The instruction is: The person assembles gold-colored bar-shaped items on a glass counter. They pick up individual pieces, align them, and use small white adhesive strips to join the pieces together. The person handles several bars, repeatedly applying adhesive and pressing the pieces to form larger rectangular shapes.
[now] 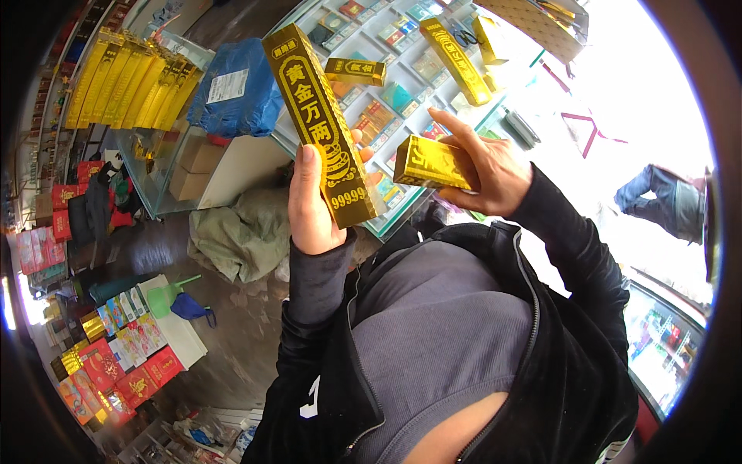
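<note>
My left hand (315, 209) is wrapped around the lower part of a long gold-and-dark box (308, 100) with large printed characters, tilted with its top toward the far left. To the right of it, my right hand (498, 170) grips a shorter, shiny gold box (434, 163) by its right end. The two boxes are apart, both held above the near edge of a glass display counter (390, 223). A small gold box (356, 71) lies on the glass just behind the long one. Farther right on the counter is another long gold box (454, 62).
A blue wrapped parcel (246, 81) sits left of my left hand, beside a row of upright gold boxes (131, 81). Greenish cloth (241, 232) is heaped below. A brown bag (537, 25) stands at the far right, and a person's legs (657, 193) show beyond the counter.
</note>
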Tool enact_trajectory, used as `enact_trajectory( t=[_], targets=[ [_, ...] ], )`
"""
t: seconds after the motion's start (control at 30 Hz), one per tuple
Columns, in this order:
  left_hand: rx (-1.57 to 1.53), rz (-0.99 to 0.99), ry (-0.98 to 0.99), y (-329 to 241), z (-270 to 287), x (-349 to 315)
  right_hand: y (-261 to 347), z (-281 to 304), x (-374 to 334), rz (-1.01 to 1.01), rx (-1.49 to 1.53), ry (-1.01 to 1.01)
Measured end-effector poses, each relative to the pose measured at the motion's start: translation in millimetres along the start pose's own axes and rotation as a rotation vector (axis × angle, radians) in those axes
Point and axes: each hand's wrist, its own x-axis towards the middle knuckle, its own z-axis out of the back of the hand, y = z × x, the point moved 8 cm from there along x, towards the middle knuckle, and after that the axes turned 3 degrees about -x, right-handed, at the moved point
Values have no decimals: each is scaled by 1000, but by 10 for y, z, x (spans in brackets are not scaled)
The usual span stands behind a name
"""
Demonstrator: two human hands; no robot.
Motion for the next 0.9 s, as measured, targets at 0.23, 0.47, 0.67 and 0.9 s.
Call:
enact_trajectory(
  t=[0.23,0.47,0.67,0.9],
  targets=[
    [110,35,68,125,-213,49,211,115,-143,-141,-104,217],
    [207,-1,66,182,-394,44,261,139,-216,-163,-47,215],
    [196,-7,86,198,-444,49,165,89,-292,-185,55,215],
    [163,5,91,318,-327,129,59,74,-349,-223,-23,205]
  ],
)
